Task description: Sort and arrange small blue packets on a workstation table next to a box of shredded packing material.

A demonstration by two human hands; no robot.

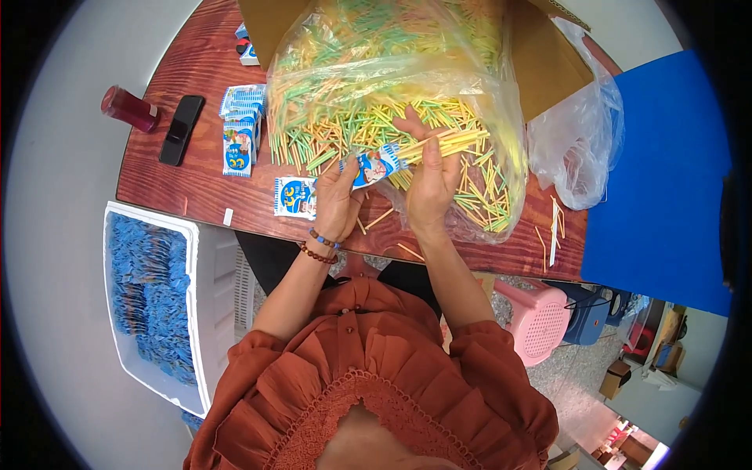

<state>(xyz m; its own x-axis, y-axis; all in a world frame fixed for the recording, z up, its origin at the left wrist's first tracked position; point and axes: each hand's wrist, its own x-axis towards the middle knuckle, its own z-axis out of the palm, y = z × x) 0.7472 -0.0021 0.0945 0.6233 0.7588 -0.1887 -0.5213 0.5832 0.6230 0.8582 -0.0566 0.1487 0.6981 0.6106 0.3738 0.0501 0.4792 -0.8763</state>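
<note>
My left hand [337, 202] is closed on a small blue and white printed packet [374, 168]. My right hand [433, 188] grips a bundle of thin yellow sticks [464, 142], whose left ends meet the packet's right end; how far in they reach is hidden. Beneath and beyond both hands lies a heap of loose yellow, green and orange sticks [317, 139], spilling from a big clear plastic bag [376, 82]. Another blue and white packet [294, 197] lies flat beside my left wrist. Several similar packets [239, 149] are stacked farther left.
A cardboard box [552, 74] stands behind the bag on the red wooden table [211, 192]. At left are a phone [182, 130] and a red jar [130, 108]. A white foam box [196, 313] full of blue packets stands below. A pink stool [539, 321] is at lower right.
</note>
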